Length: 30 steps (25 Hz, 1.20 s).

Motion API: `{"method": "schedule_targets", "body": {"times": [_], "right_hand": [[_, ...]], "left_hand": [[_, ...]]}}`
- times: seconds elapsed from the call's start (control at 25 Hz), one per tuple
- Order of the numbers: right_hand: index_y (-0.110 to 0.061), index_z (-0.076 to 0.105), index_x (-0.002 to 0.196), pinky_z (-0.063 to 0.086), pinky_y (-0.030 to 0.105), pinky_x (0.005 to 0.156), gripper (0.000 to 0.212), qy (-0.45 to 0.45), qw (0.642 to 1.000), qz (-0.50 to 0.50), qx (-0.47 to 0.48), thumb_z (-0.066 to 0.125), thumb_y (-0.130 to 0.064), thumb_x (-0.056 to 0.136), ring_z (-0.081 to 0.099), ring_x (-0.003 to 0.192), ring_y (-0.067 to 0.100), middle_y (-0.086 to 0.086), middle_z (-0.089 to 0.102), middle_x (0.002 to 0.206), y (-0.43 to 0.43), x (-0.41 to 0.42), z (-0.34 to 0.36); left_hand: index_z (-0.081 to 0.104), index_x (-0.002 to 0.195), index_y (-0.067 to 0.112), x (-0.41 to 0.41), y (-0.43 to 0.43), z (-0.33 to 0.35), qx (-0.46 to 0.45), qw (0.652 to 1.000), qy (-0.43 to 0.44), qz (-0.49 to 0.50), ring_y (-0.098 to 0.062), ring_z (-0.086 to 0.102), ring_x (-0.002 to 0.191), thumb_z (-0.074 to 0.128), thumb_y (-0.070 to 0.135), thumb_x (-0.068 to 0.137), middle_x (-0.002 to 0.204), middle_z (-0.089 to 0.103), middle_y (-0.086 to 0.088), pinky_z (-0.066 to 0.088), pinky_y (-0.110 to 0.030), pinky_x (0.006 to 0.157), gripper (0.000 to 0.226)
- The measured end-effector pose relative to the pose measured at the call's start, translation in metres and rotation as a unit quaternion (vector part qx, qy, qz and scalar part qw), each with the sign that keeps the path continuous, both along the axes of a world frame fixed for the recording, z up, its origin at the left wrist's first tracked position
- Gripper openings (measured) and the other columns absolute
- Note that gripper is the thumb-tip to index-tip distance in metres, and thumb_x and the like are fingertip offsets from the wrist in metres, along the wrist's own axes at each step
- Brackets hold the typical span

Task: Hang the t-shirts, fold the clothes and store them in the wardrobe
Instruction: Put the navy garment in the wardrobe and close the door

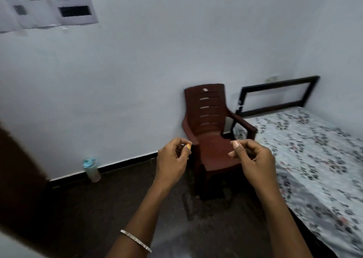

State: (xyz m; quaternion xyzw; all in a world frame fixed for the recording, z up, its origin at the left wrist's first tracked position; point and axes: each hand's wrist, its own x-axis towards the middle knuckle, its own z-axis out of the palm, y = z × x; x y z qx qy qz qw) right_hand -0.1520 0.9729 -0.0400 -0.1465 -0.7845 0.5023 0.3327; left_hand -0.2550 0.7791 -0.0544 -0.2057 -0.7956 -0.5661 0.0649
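Although the task turns on clothes, none show anywhere: not on the chair [211,120] just beyond both hands, not on the bed [318,159] to the right of the right hand [254,159], not on the floor [98,208] below them. No wardrobe is plainly in view either. A dark brown panel [17,189] far to the left of the left hand [171,160] may be a door, but I cannot tell.

By judgement, a t-shirt will be light, soft and limp. It will sag and fold on itself wherever it is not held, and it cannot break or slip much. The best hold is likely a pinch at each shoulder seam or at the collar, so that the cloth hangs flat for the hanger or the fold.

Both forearms reach forward and slightly inward, raised in front of the body, the hands level with each other and apart, with the chair seat between and beyond them. The left hand is loosely clenched, thumb tip against the forefinger, and nothing shows in it. The right hand is likewise curled, thumb laid over the bent fingers, and holds nothing visible. A bangle [135,240] sits on the left forearm. A bottle [92,170] stands by the wall, well to the left of the left hand.
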Motion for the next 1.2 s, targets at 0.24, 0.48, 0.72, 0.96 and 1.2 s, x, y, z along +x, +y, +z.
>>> {"method": "schedule_targets", "body": {"times": [0.24, 0.48, 0.72, 0.96, 1.2], "right_hand": [[-0.017, 0.073, 0.091, 0.054, 0.020, 0.065, 0.013, 0.002, 0.992, -0.118, -0.039, 0.064, -0.024, 0.097, 0.071, 0.067, 0.010, -0.003, 0.073, 0.071, 0.133, 0.013, -0.002], [-0.018, 0.074, 0.095, 0.056, 0.028, 0.073, 0.014, -0.015, 0.979, -0.198, -0.044, 0.065, -0.029, 0.096, 0.071, 0.070, 0.011, -0.002, 0.075, 0.073, 0.248, 0.008, 0.004], [-0.016, 0.074, 0.096, 0.053, 0.017, 0.065, 0.016, -0.017, 0.957, -0.284, -0.052, 0.065, -0.028, 0.096, 0.071, 0.067, 0.009, -0.003, 0.074, 0.072, 0.344, 0.023, -0.001], [-0.019, 0.074, 0.095, 0.055, 0.024, 0.067, 0.013, -0.017, 0.930, -0.360, -0.068, 0.065, -0.028, 0.096, 0.070, 0.067, 0.013, -0.002, 0.074, 0.072, 0.446, 0.051, -0.022], [-0.016, 0.073, 0.094, 0.052, 0.017, 0.062, 0.010, -0.005, 0.912, -0.401, -0.085, 0.064, -0.019, 0.097, 0.070, 0.065, 0.014, 0.003, 0.074, 0.070, 0.575, 0.069, -0.034]], "left_hand": [[0.068, 0.089, 0.033, -0.031, 0.169, -0.012, 0.003, 0.988, -0.015, -0.152, -0.010, 0.069, 0.071, 0.059, 0.028, 0.091, 0.075, 0.071, 0.010, 0.058, -0.045, 0.071, 0.010], [0.069, 0.091, 0.031, -0.065, 0.321, -0.006, 0.008, 0.971, -0.008, -0.240, -0.008, 0.069, 0.072, 0.060, 0.028, 0.093, 0.077, 0.071, 0.011, 0.059, -0.041, 0.069, 0.010], [0.067, 0.089, 0.038, -0.068, 0.458, -0.007, 0.004, 0.937, -0.021, -0.348, -0.014, 0.069, 0.068, 0.057, 0.030, 0.093, 0.079, 0.071, 0.007, 0.059, -0.044, 0.064, 0.013], [0.068, 0.094, 0.033, -0.049, 0.596, -0.028, -0.013, 0.906, -0.044, -0.420, -0.017, 0.068, 0.069, 0.060, 0.024, 0.095, 0.081, 0.071, 0.007, 0.058, -0.047, 0.068, 0.013], [0.069, 0.094, 0.030, -0.028, 0.733, -0.039, -0.034, 0.889, -0.074, -0.451, -0.018, 0.068, 0.068, 0.061, 0.017, 0.095, 0.078, 0.071, 0.007, 0.057, -0.045, 0.069, 0.015]]}}
